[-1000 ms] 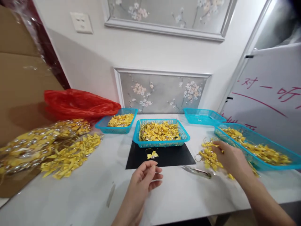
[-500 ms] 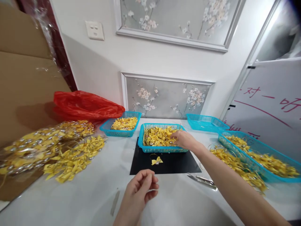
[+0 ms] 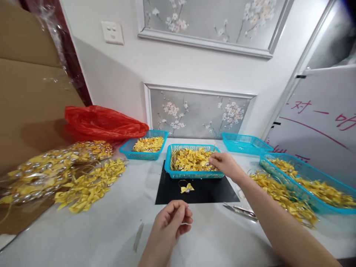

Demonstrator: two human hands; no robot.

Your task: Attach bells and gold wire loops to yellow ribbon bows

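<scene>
Left hand (image 3: 172, 222) pinched together near the basket's (image 3: 196, 175) six o'clock, the right hand (image 3: 224, 165), grip unclear, at three o'clock could spill bows (image 3: 191, 159) by snagging cords (image 3: 173, 160).

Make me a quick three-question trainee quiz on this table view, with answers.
1. Pick one: what lies on the black mat in front of the middle basket? (a) red bag (b) yellow bow (c) wall socket
2. True or false: the right hand is nearer that basket than the left hand.
3. Including the middle basket, how many blue ones show?
Key: 1 b; 2 true; 3 four, with left basket, back-right basket, front-right basket.
</scene>
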